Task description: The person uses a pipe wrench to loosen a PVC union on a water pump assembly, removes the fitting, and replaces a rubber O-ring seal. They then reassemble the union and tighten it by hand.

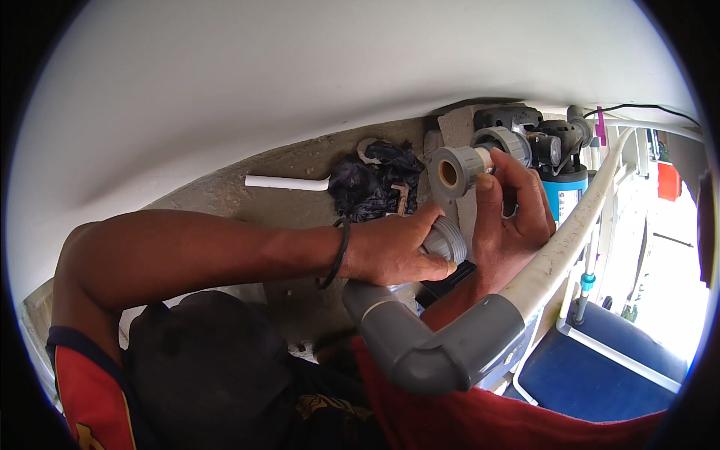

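Observation:
My left hand (386,251), with a black band at its wrist, is wrapped round a grey threaded pipe fitting (447,241). Part of that fitting is hidden by the fingers. Just beyond it, the thumb and forefinger of my right hand (517,206) pinch a grey pipe coupling (454,172) with a tan inner ring in its open end. Behind this coupling sits a larger grey ring nut (504,142) beside a black pump (510,118). Below my hands runs a dark grey elbow pipe (435,360), joined to a long dirty white pipe (577,221).
A black plastic bag (371,180) lies on the concrete floor, beside a bent white tube (285,183). A pale curved wall (337,67) rises behind. To the right are a blue cylinder (562,193), a dark blue chair seat (600,367) and a thin black cable (637,106).

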A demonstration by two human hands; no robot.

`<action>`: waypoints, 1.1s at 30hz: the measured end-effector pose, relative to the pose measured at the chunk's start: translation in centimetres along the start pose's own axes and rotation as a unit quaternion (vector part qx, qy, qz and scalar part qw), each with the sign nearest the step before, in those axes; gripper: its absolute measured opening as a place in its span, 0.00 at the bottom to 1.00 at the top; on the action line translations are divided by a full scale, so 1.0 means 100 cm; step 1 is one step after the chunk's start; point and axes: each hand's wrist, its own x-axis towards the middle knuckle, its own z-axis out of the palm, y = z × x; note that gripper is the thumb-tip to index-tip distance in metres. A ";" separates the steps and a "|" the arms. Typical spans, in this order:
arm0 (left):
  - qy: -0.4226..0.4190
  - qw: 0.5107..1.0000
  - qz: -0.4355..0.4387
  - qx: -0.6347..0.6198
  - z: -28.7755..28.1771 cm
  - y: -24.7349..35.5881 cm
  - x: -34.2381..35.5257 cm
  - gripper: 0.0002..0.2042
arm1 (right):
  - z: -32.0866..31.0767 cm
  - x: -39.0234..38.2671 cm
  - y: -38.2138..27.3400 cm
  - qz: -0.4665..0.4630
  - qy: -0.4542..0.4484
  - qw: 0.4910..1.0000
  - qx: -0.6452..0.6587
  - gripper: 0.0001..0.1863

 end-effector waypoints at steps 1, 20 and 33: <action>-0.003 1.000 -0.004 0.005 0.000 0.001 0.000 0.36 | 0.000 0.000 0.004 -0.050 -0.005 0.999 -0.005 0.08; -0.007 1.000 -0.007 -0.012 0.003 -0.003 0.002 0.37 | -0.001 -0.012 0.022 -0.246 -0.020 0.940 -0.236 0.33; 0.011 1.000 -0.009 0.006 0.002 0.001 0.001 0.37 | 0.003 -0.007 0.023 -0.234 -0.029 0.949 -0.207 0.28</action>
